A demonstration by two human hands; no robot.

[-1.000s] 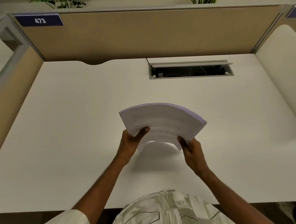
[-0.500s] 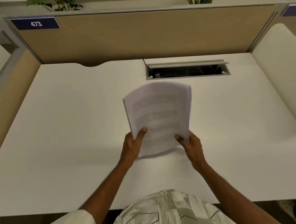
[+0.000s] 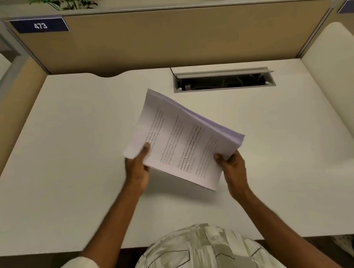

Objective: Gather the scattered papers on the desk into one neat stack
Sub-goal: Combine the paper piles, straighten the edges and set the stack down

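A thick stack of printed white papers [image 3: 178,140] hangs in the air over the middle of the white desk [image 3: 69,162], turned so its lines of text run sideways. My left hand [image 3: 137,168] grips the stack at its near-left corner, thumb on top. My right hand [image 3: 232,165] pinches the stack's right corner, thumb on the printed face. The sheets fan slightly along the far right edge. No loose sheets lie on the desk.
An open cable tray [image 3: 223,80] is cut into the desk at the back right. Beige partition panels [image 3: 165,36] wall the desk at the back and left, with a "473" label [image 3: 39,25]. A white curved surface [image 3: 342,84] rises at the right.
The stack was bent into an arch, then held upright facing me, and now it is rotated clockwise and tilted flatter. Both hands kept their grip and spread wider apart.
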